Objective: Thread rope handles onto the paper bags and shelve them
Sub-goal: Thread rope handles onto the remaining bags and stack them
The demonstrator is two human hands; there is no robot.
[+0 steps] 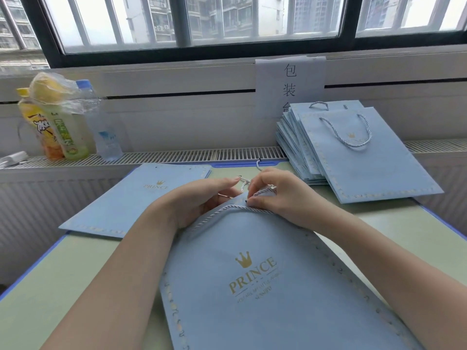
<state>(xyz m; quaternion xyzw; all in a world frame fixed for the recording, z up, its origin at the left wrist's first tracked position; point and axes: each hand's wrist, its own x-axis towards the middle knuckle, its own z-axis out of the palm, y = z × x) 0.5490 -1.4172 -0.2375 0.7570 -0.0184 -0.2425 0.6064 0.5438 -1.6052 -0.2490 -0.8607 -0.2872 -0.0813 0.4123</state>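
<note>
On desk (75, 274), bag (252, 286) lies mouth away; both hands' fingers (255, 195) pinch rope (227, 210).

left hand (202, 198), right hand (280, 195) — fingers curled, pinching

Looking like a packing workstation: paper sign (289, 84) reading "包装台" hanging upper right, stack of blue bags (353, 152) sitting right, apartment blocks (164, 18) showing through window (192, 24).

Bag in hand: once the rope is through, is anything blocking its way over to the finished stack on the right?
Nothing visible does. The bag lies under both hands, and the green table between it and the stack is bare. The unthreaded bags lie on the other side, left.
</note>
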